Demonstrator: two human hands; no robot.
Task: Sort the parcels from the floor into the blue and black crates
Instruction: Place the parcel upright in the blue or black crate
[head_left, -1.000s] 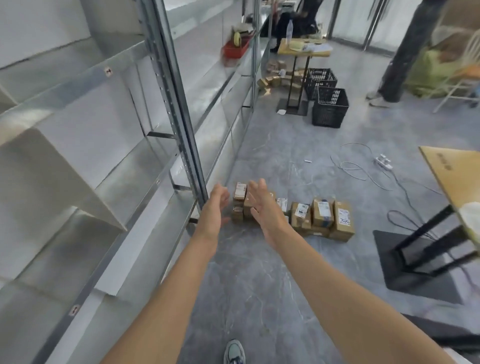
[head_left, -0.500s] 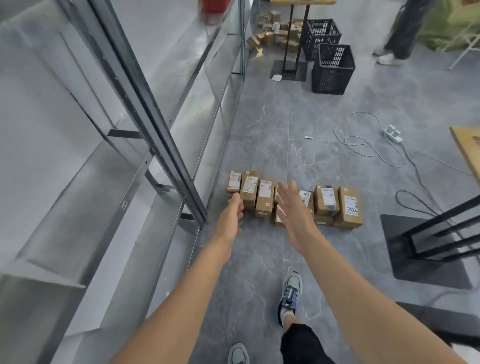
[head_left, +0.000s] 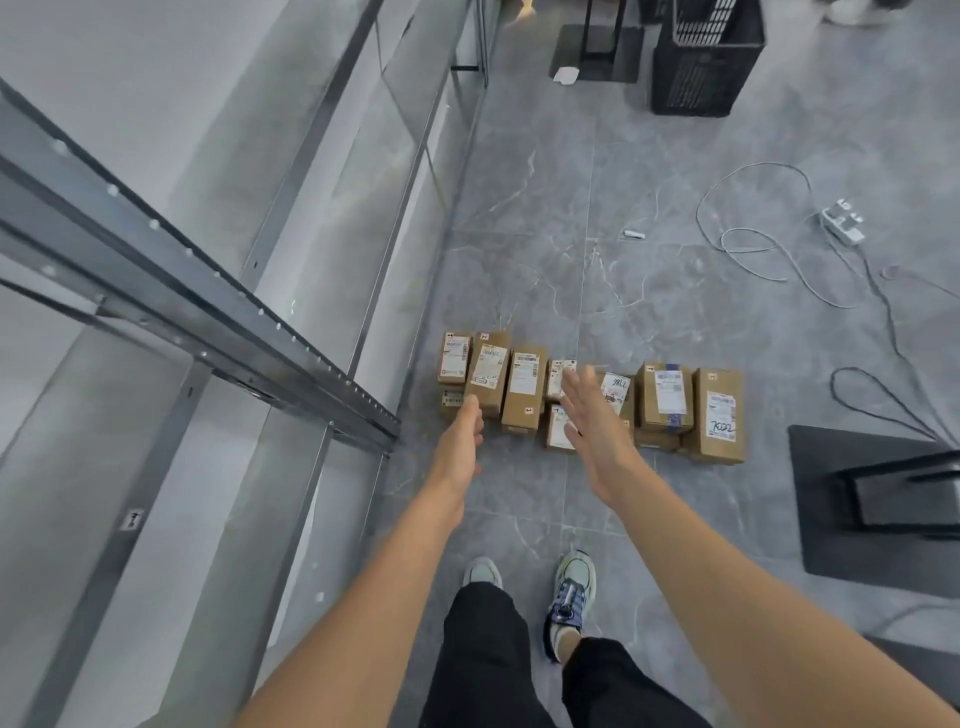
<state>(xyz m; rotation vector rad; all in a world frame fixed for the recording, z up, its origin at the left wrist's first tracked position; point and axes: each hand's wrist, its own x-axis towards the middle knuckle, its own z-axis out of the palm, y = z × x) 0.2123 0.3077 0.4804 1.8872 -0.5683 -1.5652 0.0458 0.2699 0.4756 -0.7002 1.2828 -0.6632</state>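
1. Head view: a row of brown cardboard parcels (head_left: 523, 389) lies on the grey tiled floor (head_left: 519, 208), just beside the foot of a metal shelf rack (head_left: 208, 322) on the left. Each parcel has a white label on top.
2. The biggest parcel (head_left: 719, 415) sits at the right end of the row, with handwriting on its label. A taped parcel (head_left: 667, 395) next to it rests on top of another one.
3. The left hand (head_left: 460, 441) reaches towards the left end of the row. Its fingers are stretched out and relaxed and hold nothing. The fingertips lie over the near end of the second parcel (head_left: 488, 371); I cannot tell whether they touch it.
4. The right hand (head_left: 592, 421) is held flat over the middle of the row, fingers straight and close together, palm turned to the left. It holds nothing and hides part of the small parcels under it.
5. A black crate (head_left: 701, 57) stands on the floor at the top of the view, well apart from the parcels.
6. A white cable (head_left: 753, 244) loops across the floor to a power strip (head_left: 844, 223) on the right.
7. A dark stand base (head_left: 872, 499) lies at the right edge.
8. The person's two shoes (head_left: 571, 592) and black trousers (head_left: 488, 649) show at the bottom, near the row.
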